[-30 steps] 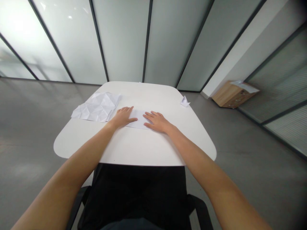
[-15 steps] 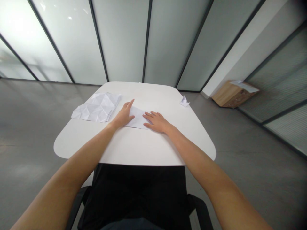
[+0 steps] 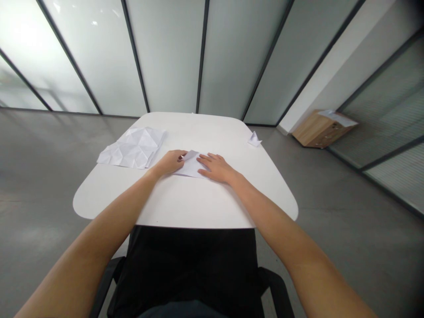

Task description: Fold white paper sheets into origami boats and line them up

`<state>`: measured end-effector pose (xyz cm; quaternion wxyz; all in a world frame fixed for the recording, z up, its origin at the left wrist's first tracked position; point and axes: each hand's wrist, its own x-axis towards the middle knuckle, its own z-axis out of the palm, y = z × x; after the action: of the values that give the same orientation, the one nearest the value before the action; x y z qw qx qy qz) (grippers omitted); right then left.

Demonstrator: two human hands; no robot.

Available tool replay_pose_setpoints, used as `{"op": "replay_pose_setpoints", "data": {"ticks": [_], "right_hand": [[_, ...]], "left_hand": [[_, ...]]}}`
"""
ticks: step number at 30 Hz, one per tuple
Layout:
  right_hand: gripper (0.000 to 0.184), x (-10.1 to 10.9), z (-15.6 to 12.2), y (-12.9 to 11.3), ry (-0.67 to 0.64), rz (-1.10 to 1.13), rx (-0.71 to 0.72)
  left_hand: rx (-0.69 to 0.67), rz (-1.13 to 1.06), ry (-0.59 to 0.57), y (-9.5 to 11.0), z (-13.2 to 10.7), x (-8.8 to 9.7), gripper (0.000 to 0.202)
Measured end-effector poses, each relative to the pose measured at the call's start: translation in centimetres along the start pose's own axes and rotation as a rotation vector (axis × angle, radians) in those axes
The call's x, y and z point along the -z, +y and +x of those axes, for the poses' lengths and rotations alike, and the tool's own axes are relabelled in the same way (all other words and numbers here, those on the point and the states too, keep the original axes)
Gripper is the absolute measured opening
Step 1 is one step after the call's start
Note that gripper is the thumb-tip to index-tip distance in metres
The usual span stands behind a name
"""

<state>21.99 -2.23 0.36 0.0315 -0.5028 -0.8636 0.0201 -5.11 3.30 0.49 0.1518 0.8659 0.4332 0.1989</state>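
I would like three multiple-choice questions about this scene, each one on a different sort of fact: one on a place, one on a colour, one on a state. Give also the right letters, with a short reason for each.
1. Where does the creased sheet of paper lie?
A. On top of the low wooden cabinet
B. On the table, to the left of the left hand
C. On the floor

2. What colour is the tabletop?
A. White
B. Black
C. Light brown

3. How does the right hand rest on the folded paper?
A. Closed in a fist above it
B. Lifting it off the table
C. Flat on it, with the fingers spread

Answers:
1. B: the sheet lies on the tabletop, just beyond the left hand's thumb side.
2. A: the bare surface around the hands is white.
3. C: the palm faces down and the fingers lie apart across the paper.
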Motion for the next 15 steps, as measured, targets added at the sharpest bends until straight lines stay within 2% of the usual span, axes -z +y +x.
{"op": "replay_pose_setpoints", "data": {"ticks": [3,7,15], "right_hand": [[0.070,0.0,0.0,0.0,0.004,-0.001,0.000],[0.069,-0.2,0.2,0.0,0.007,-0.007,-0.001],[0.070,0.0,0.2,-0.1,0.020,0.024,-0.002]], "left_hand": [[-0.113,0.031,-0.036,0.2,-0.1,0.0,0.053],[-0.228,0.104,-0.017,0.8,-0.6,0.0,0.044],[-0.186,0.274,0.006,2.9,-0.7,0.2,0.049]]}}
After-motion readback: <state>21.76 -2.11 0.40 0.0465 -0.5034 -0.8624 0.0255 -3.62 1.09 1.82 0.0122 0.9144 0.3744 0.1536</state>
